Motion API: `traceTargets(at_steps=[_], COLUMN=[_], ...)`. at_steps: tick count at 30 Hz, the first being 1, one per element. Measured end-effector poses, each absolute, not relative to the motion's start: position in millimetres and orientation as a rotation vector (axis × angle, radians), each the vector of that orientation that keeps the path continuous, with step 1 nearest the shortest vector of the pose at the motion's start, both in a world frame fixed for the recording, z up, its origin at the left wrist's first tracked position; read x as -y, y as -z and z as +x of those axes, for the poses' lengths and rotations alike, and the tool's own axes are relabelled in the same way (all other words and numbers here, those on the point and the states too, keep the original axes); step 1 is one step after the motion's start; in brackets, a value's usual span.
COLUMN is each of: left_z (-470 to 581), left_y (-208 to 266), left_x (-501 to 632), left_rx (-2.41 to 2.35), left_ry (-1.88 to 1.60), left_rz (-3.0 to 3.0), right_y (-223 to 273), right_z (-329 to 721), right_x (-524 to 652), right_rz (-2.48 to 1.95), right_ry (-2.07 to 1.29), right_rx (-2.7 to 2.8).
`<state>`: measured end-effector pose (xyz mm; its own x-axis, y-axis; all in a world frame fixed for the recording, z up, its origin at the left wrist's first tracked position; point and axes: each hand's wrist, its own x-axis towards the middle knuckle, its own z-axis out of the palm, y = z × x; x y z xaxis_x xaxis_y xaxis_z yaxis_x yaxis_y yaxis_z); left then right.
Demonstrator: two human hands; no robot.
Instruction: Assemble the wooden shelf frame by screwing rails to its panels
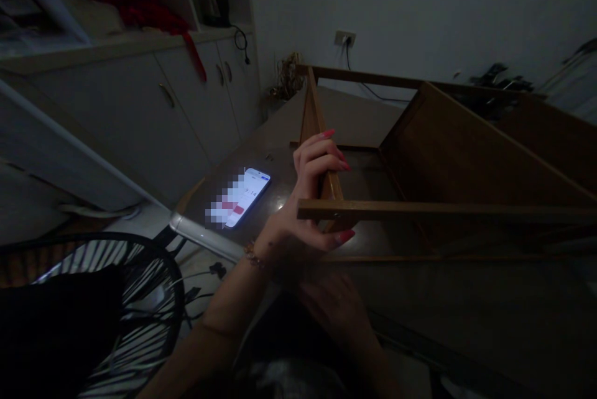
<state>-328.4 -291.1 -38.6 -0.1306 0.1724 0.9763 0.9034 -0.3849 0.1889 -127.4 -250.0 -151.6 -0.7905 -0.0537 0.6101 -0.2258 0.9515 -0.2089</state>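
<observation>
A brown wooden shelf unit lies on its side on the table, its panels standing up between long thin rails. My left hand, with a bracelet at the wrist, is closed around the end panel near the corner with the front rail. Its fingers go over the panel's upper edge, and its thumb lies under the rail. Below the shelf unit, in shadow at the table's near edge, is my right hand. Its fingers look stretched out and hold nothing that I can see, though the dimness blurs them.
A lit phone lies on the brown table, left of the shelf unit. A small bent metal piece lies beyond it. At left are a black corded chair and white cabinets. A wall socket holds a plugged-in cord.
</observation>
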Motion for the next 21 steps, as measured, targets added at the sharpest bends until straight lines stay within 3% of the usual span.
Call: traceTargets(at_steps=[21], left_z=[-327.8], left_y=[39.4], left_x=[291.6], left_rx=[1.314], left_ry=[1.508], left_rz=[-1.497], right_y=[147.9], right_z=[-123.3], right_x=[243.2], right_rz=[0.317], right_ry=[-0.511], right_rx=[2.574])
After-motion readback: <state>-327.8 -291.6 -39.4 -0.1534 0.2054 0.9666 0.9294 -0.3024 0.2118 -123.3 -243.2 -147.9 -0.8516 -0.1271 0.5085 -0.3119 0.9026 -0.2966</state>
